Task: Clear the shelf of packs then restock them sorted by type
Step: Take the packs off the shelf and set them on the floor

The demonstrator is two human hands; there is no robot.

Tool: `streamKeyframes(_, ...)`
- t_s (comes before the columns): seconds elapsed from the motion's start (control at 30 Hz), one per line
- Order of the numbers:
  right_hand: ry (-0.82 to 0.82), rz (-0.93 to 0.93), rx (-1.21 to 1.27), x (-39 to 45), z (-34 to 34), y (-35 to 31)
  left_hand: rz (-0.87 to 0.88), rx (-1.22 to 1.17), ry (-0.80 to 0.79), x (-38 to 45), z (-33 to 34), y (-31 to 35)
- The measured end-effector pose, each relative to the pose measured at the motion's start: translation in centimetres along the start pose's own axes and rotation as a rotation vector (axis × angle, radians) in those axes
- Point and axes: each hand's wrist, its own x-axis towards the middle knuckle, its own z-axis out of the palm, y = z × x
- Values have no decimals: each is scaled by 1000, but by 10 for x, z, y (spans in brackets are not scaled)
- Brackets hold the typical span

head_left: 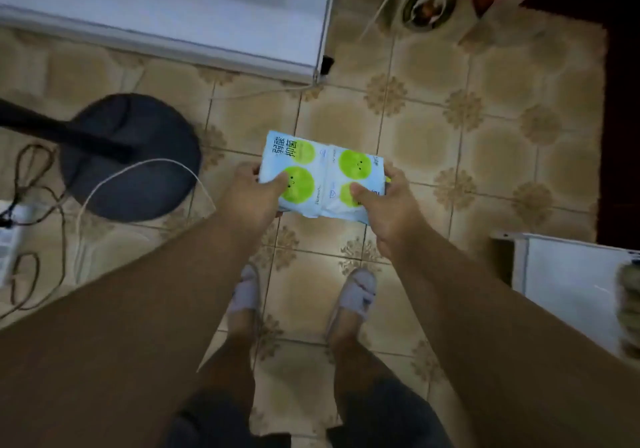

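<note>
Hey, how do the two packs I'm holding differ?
The left pack, gripped by the left hand, shows bold dark print beside its green circles and reaches farther forward. The right pack, gripped by the right hand, shows only small print. Both are pale blue with green smiley circles and are held side by side.

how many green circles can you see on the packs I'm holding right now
4 green circles on the packs: one pale at upper left, one under the left hand's thumb, one upper right, one partly under the right hand's thumb. Others may be hidden.
</note>
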Motion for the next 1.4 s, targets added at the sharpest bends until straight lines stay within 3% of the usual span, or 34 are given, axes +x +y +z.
streamKeyframes(0.2,141,145,-182,96,19,166,-87,307,52,113,37,-162)
streamKeyframes(0.33,179,218,-189,158,19,251,-97,448,2,182,73,-238)
streamKeyframes(0.5,162,169,-276,229,22,306,-52,605,-18,255,105,-286)
streamKeyframes(0.7,114,145,-397,290,32,337,32,745,122,309,122,-313)
streamKeyframes(0.87,97,112,-445,292,33,330,21,761,95,311,118,-318)
streamKeyframes(1.0,-32,170,-475,250,28,298,-46,884,18,267,111,-292)
streamKeyframes(1.2,-62,94,-617,118,12,191,143,938,-137,120,93,-185)
streamKeyframes(1.4,-52,-80,-654,-50,-33,31,373,948,-197,-57,54,-35)
